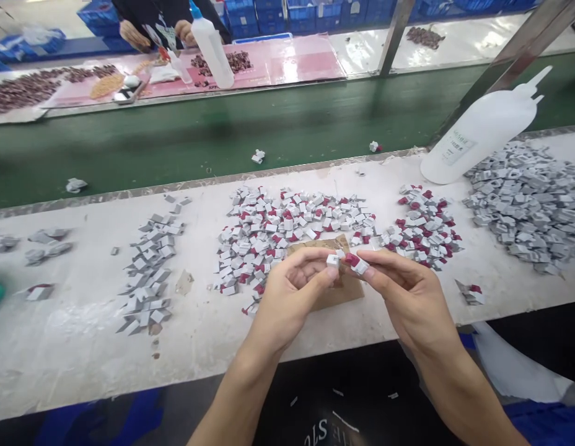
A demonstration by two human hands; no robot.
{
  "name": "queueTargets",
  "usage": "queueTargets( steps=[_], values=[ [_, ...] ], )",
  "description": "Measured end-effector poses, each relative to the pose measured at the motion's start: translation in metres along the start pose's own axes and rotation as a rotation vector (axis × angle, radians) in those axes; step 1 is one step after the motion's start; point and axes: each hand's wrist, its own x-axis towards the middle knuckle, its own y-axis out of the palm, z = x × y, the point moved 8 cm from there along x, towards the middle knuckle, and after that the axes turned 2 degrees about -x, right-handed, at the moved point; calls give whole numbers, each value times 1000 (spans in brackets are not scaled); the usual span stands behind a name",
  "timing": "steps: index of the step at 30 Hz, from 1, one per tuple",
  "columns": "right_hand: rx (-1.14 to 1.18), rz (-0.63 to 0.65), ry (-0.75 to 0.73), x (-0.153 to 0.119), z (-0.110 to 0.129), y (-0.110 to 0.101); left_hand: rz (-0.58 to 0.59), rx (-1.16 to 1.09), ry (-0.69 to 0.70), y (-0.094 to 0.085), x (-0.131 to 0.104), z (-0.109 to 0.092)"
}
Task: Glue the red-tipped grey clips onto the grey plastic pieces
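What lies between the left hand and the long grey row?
In the head view: part of the red-and-grey pile, then a tan scrap on the tabletop.

The left fingers [321, 284] hold one grey piece [333, 261], the right fingers [383, 284] one red-and-grey piece [360, 266]. Beneath them: one cardboard sheet [339, 297]. Around them: four big heaps [257, 226] (pieces too jumbled to count). Beyond: three loose pieces [258, 156] on the green belt [310, 111]. Squeeze bottles: one rightward [482, 133], two farther off.
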Motion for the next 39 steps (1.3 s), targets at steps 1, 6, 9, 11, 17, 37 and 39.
queueTargets(
  steps=[1, 6, 9, 11, 17, 37, 39],
  values=[
    [-4, -1, 2, 0, 0, 0, -1, 8, -7, 1, 0, 1],
    [-30, 2, -33, 1, 4, 3, -6, 19, -16, 2, 2, 4],
    [-93, 19, -60, 1, 9, 6, 1, 30, -11, 2, 4, 5],
    [-155, 48, -71, 0, 12, 7, 15, 64, 7, 2, 3, 3],
    [-135, 182, -78, 5, 18, 10, 79, 229, 62, 3, -1, -13],
    [-996, -88, -135, 292, 27, 22, -81, 567, 156, -13, 50, -55],
    [-1015, -79, -116, 313, 19, 29, -83, 577, 185, -6, 67, -65]
  ],
)
